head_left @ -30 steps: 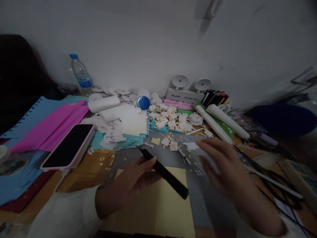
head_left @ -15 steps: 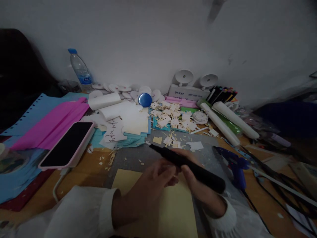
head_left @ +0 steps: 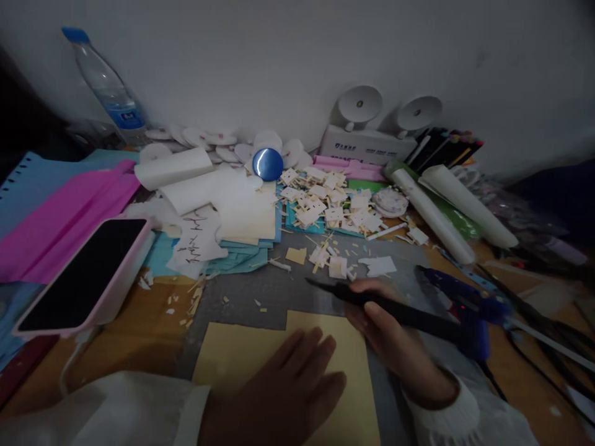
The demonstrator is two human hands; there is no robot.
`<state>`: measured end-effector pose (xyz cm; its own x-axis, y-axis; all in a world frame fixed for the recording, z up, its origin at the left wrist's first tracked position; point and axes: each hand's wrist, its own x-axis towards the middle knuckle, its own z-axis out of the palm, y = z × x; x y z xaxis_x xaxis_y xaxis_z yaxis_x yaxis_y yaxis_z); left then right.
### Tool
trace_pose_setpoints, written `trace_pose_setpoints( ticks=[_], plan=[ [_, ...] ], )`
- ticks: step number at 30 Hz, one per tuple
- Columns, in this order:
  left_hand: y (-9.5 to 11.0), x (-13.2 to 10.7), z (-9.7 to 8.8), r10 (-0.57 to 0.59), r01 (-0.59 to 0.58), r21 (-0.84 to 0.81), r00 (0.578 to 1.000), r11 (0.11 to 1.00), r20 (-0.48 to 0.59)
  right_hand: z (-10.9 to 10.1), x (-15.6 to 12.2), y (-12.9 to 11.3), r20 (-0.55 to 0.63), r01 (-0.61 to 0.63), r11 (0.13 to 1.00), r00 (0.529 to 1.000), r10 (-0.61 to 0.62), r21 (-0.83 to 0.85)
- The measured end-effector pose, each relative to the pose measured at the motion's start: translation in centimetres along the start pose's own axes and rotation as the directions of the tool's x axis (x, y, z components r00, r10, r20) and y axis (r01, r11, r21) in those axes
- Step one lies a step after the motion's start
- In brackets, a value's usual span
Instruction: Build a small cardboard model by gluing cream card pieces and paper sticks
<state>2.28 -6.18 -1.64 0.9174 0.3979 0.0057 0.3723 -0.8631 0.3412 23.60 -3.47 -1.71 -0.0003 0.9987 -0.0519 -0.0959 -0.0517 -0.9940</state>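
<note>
My right hand is closed round a black craft knife, whose thin dark tip points left above the grey mat. Under my left hand lies a yellowish sheet of card with a stepped top edge. The fingers of that hand are stretched out and lie flat on the card. Beyond the knife tip are small scraps and a white piece of paper. A heap of small pale square pieces with sticks lies farther back.
To the left are a phone, pink paper and a water bottle. A round blue object stands by several white discs. On the right are white rolls, a blue glue gun and cables.
My left hand has come away from near my right hand and spread flat on the card. My right hand has moved right with the knife. The view has shifted closer.
</note>
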Motion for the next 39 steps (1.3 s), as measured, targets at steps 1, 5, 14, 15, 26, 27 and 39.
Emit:
trace_pose_setpoints(
  ticks=[1,5,14,15,26,27,39],
  plan=[
    [0.0,0.0,0.1,0.01,-0.009,0.031,1.0,0.999,-0.023,0.1,-0.1,0.2,-0.006,-0.041,0.998,0.999,0.041,0.047],
    [-0.1,-0.1,0.6,0.064,-0.047,0.137,0.99,0.989,-0.125,0.8,-0.1,0.8,0.022,-0.142,0.965,0.99,0.14,0.22],
    [-0.3,-0.6,2.7,-0.005,0.059,0.236,0.975,0.97,-0.221,0.9,0.4,0.4,-0.072,-0.162,0.952,0.98,0.186,0.259],
    [-0.4,-0.5,2.7,-0.006,0.058,0.231,0.975,0.971,-0.221,0.8,0.5,0.2,-0.076,-0.149,0.953,0.982,0.175,0.263],
    [-0.8,-0.2,2.3,0.021,0.022,0.224,0.982,0.974,-0.187,0.5,0.6,0.0,-0.121,-0.122,0.949,0.979,0.163,0.29],
    [-0.8,-0.2,2.3,0.024,0.019,0.23,0.982,0.973,-0.186,0.5,0.7,0.0,-0.126,-0.117,0.946,0.979,0.161,0.302],
    [-0.5,0.0,2.1,0.023,0.031,0.273,0.981,0.961,-0.19,0.7,1.3,0.1,-0.136,-0.132,0.919,0.971,0.195,0.371]
  ],
)
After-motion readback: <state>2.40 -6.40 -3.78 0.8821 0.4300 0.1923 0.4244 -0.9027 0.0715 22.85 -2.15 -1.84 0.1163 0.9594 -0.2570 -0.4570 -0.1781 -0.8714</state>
